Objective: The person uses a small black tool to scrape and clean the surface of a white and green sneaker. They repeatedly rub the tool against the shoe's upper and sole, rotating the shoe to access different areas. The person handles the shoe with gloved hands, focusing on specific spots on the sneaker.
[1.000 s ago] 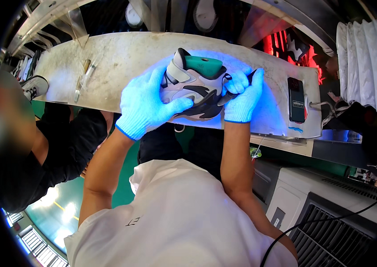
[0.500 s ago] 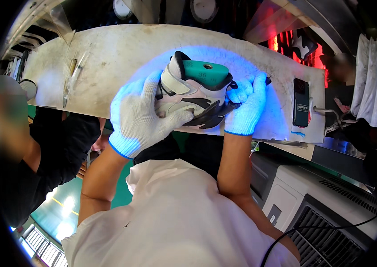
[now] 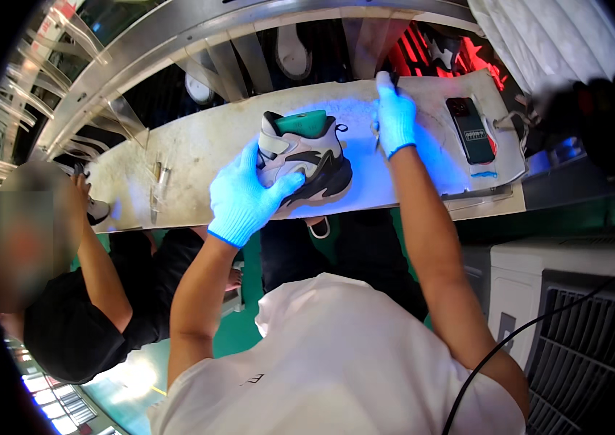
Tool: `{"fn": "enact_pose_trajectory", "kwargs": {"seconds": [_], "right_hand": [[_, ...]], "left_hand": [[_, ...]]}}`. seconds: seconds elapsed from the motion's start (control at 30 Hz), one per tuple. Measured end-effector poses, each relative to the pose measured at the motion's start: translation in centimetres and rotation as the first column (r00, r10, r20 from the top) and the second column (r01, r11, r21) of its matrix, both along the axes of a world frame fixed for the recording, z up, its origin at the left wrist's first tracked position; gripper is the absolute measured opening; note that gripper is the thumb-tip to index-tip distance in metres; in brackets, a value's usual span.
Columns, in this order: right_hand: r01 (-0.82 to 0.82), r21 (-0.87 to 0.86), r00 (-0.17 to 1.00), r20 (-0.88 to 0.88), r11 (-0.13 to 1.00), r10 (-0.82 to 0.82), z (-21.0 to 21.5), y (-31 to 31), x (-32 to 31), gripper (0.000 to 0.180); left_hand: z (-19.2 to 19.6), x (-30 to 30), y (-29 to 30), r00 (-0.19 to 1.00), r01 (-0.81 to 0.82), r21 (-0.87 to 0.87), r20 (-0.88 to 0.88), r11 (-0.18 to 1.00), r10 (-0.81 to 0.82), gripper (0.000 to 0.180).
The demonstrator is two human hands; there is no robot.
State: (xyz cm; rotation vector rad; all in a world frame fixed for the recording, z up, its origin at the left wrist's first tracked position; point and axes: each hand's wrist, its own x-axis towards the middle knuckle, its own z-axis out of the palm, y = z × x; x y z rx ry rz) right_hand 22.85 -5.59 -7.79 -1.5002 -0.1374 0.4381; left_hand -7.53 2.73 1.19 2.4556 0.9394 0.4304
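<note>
A white and grey sneaker (image 3: 315, 161) with black overlays and a dark sole has a green shoe last (image 3: 304, 125) in its opening. My left hand (image 3: 244, 196), in a white knit glove lit blue, grips the shoe's left side, thumb across its lower side. Away to the right of the shoe, my gloved right hand (image 3: 397, 119) is closed around a slim tool (image 3: 376, 135). A dark end shows above that fist and a small metal-looking part below; its exact kind is unclear.
The pale worktable (image 3: 199, 159) carries a phone (image 3: 470, 130), a small blue strip (image 3: 484, 175) and slim tools (image 3: 159, 187). Beyond it, shoes (image 3: 293, 54) sit behind clear plastic strips, with red-lit bars at right. A co-worker (image 3: 97, 304) is at left; a black cable (image 3: 539, 320) hangs at right.
My right hand has come off the shoe and moved away from it to the far right. The left hand still holds the shoe, now turned slightly. The whole view has shifted.
</note>
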Motion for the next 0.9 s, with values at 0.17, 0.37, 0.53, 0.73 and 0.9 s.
{"fn": "enact_pose_trajectory", "kwargs": {"seconds": [0.17,0.37,0.53,0.73,0.9], "right_hand": [[-0.082,0.145,0.996,-0.016,0.986,0.085,-1.0,-7.8,-1.5,0.042],[-0.324,0.024,0.932,0.18,0.946,0.314,-0.4,-12.8,-5.7,0.023],[-0.447,-0.137,0.796,0.389,0.884,0.464,-0.7,-12.8,-8.5,0.032],[-0.481,-0.343,0.613,0.526,0.807,0.589,-0.6,-12.4,-9.3,0.033],[-0.369,-0.431,0.527,0.633,0.823,0.568,-1.1,-11.2,-9.5,0.035]], "left_hand": [[0.1,0.0,-0.7,1.0,-0.017,-0.065,-0.004,0.998,0.017,0.088],[-0.8,-2.5,-1.2,0.976,0.217,0.415,-0.097,0.883,-0.194,0.112],[-2.1,-0.2,3.8,0.979,0.183,0.137,-0.115,0.974,-0.167,0.1],[-2.0,-0.1,5.8,0.986,0.152,-0.129,-0.052,0.98,-0.16,0.095],[-2.5,0.1,5.7,0.991,0.115,-0.216,-0.044,0.97,-0.127,0.097]]}}
